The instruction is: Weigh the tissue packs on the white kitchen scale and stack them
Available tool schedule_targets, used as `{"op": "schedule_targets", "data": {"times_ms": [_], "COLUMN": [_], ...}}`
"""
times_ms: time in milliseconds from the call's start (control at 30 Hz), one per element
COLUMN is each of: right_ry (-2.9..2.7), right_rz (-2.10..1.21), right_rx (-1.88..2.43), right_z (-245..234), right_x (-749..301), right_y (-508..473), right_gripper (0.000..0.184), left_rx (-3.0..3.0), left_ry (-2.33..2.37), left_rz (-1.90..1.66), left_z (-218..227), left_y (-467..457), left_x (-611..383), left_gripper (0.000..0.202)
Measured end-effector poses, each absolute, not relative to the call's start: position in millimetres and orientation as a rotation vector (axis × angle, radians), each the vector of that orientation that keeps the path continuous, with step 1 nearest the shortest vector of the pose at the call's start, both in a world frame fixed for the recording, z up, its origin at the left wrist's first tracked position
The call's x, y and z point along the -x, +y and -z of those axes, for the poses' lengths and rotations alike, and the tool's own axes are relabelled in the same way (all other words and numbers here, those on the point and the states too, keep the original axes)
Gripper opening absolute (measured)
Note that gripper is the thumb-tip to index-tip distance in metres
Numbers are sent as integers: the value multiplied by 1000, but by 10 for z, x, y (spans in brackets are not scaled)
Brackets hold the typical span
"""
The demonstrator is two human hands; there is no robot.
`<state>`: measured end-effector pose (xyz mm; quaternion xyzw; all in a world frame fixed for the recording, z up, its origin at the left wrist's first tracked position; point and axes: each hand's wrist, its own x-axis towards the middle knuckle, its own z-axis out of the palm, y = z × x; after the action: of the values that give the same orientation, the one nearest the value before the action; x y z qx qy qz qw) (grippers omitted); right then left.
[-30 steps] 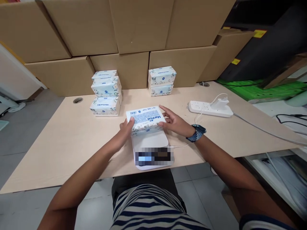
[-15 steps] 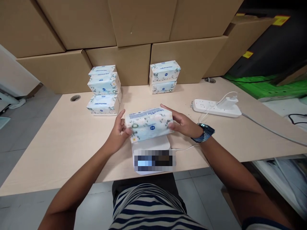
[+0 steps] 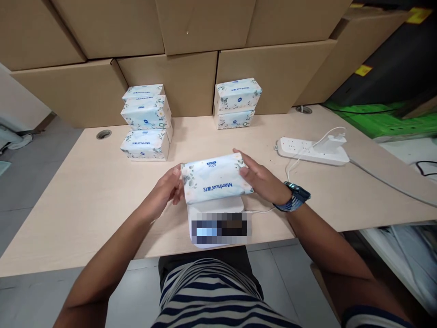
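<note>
A white and pale-blue pack of tissues with a floral print and "Manhua" lettering is held between my two hands. My left hand is closed against its left end, some fingers tucked out of sight behind it. At the other end, my right hand grips with the thumb on the printed top face. Below the pack stands a white device like a small scale, its front display blurred out. The pack covers the back of this device; whether they touch I cannot tell.
Several similar tissue packs are stacked at the back left, and two more packs at the back right. Cardboard boxes wall off the table's rear. A power strip with a plug and cables lies on the right.
The pack has been tipped so its lettered top face now shows towards me instead of its side. My left thumb has shifted up along the pack's left end.
</note>
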<state>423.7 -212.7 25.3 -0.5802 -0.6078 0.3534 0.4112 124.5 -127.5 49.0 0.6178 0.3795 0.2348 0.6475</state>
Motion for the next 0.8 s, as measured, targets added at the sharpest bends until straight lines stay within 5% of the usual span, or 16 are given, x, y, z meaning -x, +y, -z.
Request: {"op": "schedule_targets", "data": {"times_ms": [100, 333, 500, 633, 800], "right_ry": [-1570, -1375, -1358, -1416, -1091], "right_rz": [-866, -624, -718, -998, -207], "right_rx": [1567, 1553, 1358, 1177, 1395], "right_z": [-269, -94, -180, -241, -120], "right_x": [-4229, -4214, -4296, -4348, -4276], "right_y": [-2137, -2097, -2140, -2262, -2229], "right_gripper": [79, 86, 69, 70, 58], "left_rx": [-1444, -1656, -2178, -2219, -2087], "left_ry": [929, 785, 901, 1258, 910], "left_rz": [-597, -718, -774, -1023, -1013], "left_z": [-427, -240, -218, -199, -123], "left_y": [-1302, -1263, -1258, -1241, -1292], "left_x": [-1254, -1174, -1165, -1220, -1269], "left_gripper": [108, 92, 123, 89, 65]}}
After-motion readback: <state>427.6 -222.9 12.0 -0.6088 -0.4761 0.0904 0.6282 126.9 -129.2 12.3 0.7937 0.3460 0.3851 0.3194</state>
